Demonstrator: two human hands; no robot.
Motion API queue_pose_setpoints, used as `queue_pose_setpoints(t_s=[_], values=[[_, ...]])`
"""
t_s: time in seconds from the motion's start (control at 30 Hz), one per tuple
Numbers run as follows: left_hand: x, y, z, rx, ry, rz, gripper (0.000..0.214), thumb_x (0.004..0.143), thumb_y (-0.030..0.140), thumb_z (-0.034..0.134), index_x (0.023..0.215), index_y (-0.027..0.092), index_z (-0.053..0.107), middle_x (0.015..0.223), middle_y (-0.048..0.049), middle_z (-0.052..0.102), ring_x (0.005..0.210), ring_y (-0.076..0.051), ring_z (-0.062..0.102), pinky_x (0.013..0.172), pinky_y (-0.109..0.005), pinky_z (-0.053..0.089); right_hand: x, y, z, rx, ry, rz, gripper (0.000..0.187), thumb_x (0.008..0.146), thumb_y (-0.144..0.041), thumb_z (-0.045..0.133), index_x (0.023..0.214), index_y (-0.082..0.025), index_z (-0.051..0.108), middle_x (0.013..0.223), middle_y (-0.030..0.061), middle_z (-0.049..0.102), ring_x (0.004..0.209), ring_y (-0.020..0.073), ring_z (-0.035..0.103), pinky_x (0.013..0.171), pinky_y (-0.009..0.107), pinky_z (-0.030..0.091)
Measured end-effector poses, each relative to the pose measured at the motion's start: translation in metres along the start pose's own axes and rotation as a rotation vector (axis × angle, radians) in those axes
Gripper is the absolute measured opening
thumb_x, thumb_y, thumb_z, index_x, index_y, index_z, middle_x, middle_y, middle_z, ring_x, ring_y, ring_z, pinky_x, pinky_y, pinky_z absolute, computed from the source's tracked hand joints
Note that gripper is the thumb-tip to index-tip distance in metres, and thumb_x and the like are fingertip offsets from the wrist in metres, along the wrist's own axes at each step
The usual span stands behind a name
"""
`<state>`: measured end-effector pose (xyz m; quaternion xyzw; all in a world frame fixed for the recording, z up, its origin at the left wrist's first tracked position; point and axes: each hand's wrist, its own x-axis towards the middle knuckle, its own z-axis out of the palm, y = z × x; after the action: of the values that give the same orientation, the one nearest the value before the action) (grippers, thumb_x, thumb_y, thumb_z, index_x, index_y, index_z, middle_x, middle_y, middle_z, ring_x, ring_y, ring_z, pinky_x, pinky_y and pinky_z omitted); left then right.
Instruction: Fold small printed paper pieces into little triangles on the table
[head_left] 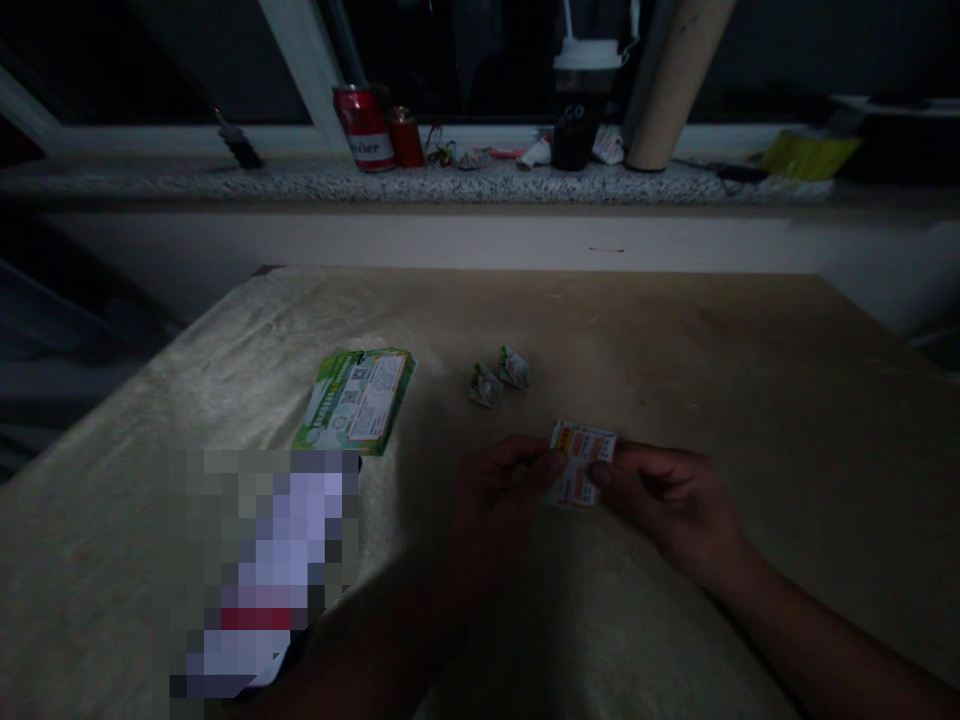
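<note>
Between my two hands, above the table, is a small printed paper card [581,468] with red, yellow and blue print on white. My left hand [499,490] pinches its left edge between thumb and fingers. On the right edge, my right hand [675,495] grips it the same way. Just beyond the hands lie two small crumpled or folded paper pieces, a left one [484,386] and a right one [514,367], side by side. To the left rests a flat stack of green-edged printed sheets [360,400] with codes and text.
A blurred-out pale device [277,570] lies at the near left of the table [675,330]. Behind, the speckled windowsill [300,180] bears a red can [365,130], an orange lighter-like item [406,138], a dark lidded cup [577,120], a cardboard tube [675,90] and a yellow item [810,155].
</note>
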<state>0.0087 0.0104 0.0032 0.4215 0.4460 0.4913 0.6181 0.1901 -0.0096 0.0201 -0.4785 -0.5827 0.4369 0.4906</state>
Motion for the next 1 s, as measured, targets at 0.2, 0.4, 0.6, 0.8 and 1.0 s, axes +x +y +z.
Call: queue_pose_setpoints(t_s=[0.2, 0.4, 0.6, 0.8, 1.0], values=[[0.0021, 0.0066, 0.0003, -0.107, 0.024, -0.031, 0.018, 0.074, 0.034, 0.086, 0.079, 0.018, 0.080, 0.074, -0.0015, 0.077, 0.067, -0.015, 0.068, 0.067, -0.027, 0.055, -0.0006, 0.0018, 0.0011, -0.001, -0.112, 0.021, 0.025, 0.094, -0.042, 0.070, 0.087, -0.021, 0.083, 0.081, 0.0043, 0.081, 0.072, 0.0180, 0.074, 0.068, 0.026, 0.059], [0.0010, 0.0081, 0.0021, -0.136, -0.005, -0.069, 0.017, 0.074, 0.033, 0.086, 0.080, 0.018, 0.081, 0.075, -0.0018, 0.078, 0.067, -0.014, 0.068, 0.068, -0.027, 0.055, -0.0009, 0.0018, 0.0016, -0.068, -0.148, -0.039, 0.031, 0.099, -0.036, 0.062, 0.078, -0.019, 0.077, 0.064, 0.0001, 0.067, 0.057, 0.0128, 0.060, 0.053, 0.022, 0.048], [0.0023, 0.0032, 0.0034, -0.173, 0.001, -0.088, 0.018, 0.072, 0.033, 0.087, 0.078, 0.018, 0.081, 0.076, -0.0022, 0.078, 0.068, -0.016, 0.069, 0.069, -0.028, 0.056, -0.0018, 0.0005, 0.0011, -0.206, -0.084, -0.150, 0.034, 0.097, -0.029, 0.064, 0.065, -0.016, 0.068, 0.055, -0.0025, 0.052, 0.050, 0.0096, 0.045, 0.046, 0.022, 0.036], [0.0032, 0.0075, 0.0012, -0.155, 0.039, -0.081, 0.021, 0.071, 0.035, 0.088, 0.079, 0.017, 0.081, 0.076, -0.0026, 0.078, 0.069, -0.016, 0.068, 0.069, -0.028, 0.055, -0.0032, 0.0033, 0.0037, -0.163, -0.119, -0.067, 0.037, 0.099, -0.035, 0.060, 0.069, -0.016, 0.069, 0.057, -0.0013, 0.057, 0.048, 0.0099, 0.046, 0.045, 0.022, 0.036], [0.0046, 0.0055, 0.0002, -0.149, 0.033, -0.055, 0.019, 0.073, 0.036, 0.087, 0.076, 0.018, 0.080, 0.073, -0.0016, 0.076, 0.067, -0.016, 0.067, 0.067, -0.028, 0.053, -0.0043, 0.0025, 0.0016, -0.201, -0.134, -0.130, 0.038, 0.099, -0.029, 0.061, 0.063, -0.017, 0.065, 0.056, 0.0000, 0.061, 0.049, 0.0103, 0.053, 0.048, 0.022, 0.039]])
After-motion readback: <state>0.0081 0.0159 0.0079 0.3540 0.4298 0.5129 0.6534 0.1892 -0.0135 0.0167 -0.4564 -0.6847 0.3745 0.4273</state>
